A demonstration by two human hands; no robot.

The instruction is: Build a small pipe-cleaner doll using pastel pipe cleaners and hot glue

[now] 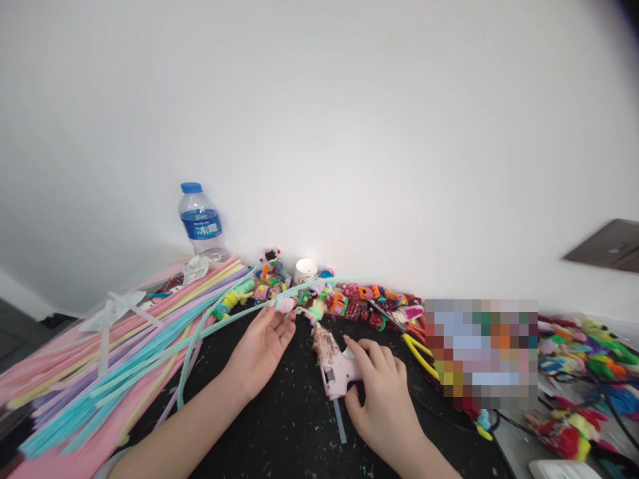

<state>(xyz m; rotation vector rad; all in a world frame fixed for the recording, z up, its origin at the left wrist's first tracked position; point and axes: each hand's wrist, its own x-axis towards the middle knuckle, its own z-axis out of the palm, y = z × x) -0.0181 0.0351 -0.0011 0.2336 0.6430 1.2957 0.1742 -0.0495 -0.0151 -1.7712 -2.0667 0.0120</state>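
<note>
My left hand (259, 346) lies palm up on the black table (279, 426), its fingertips pinching a small pink and white fuzzy coil (285, 304) from which a long mint-green pipe cleaner (214, 326) runs left. My right hand (382, 392) rests over the handle of a pink glue gun (332, 362) lying flat on the table, fingers curled round it. A clear glue stick (340, 420) pokes out of the gun's back toward me.
Long pastel pipe cleaners (100, 359) fan across the left. A water bottle (201, 223) stands by the wall, with a small white cup (305, 269) and a row of colourful fuzzy figures (359, 303). Yellow-handled scissors (417, 349) and more bright pieces (589, 372) lie right.
</note>
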